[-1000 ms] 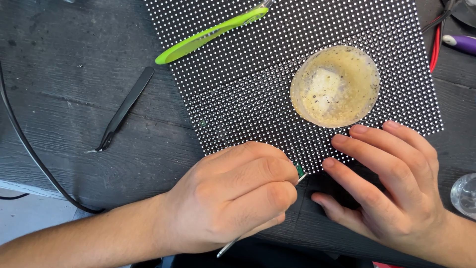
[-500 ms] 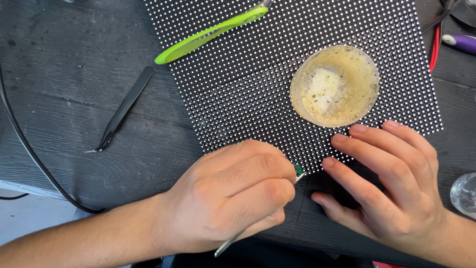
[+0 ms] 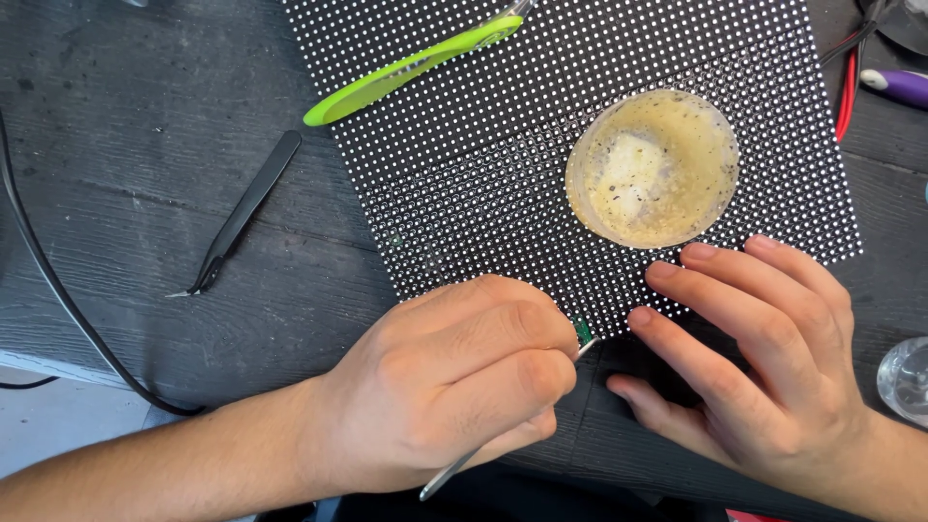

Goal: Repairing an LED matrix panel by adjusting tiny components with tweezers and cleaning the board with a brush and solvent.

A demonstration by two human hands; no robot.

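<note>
At the dotted panel edge, left hand pinches metal tool; right hand lies flat.

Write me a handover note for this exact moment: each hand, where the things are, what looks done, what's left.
Left hand: closed on a thin metal tool, its tip at the near edge of the dotted panel.
Right hand: empty, flat, fingers pressing the panel's near edge.
Round dish of yellowish paste and a green-handled tool lie on the panel; black tweezers on the table, untouched.
Done: cannot tell. Left: work at that edge is under way.
</note>
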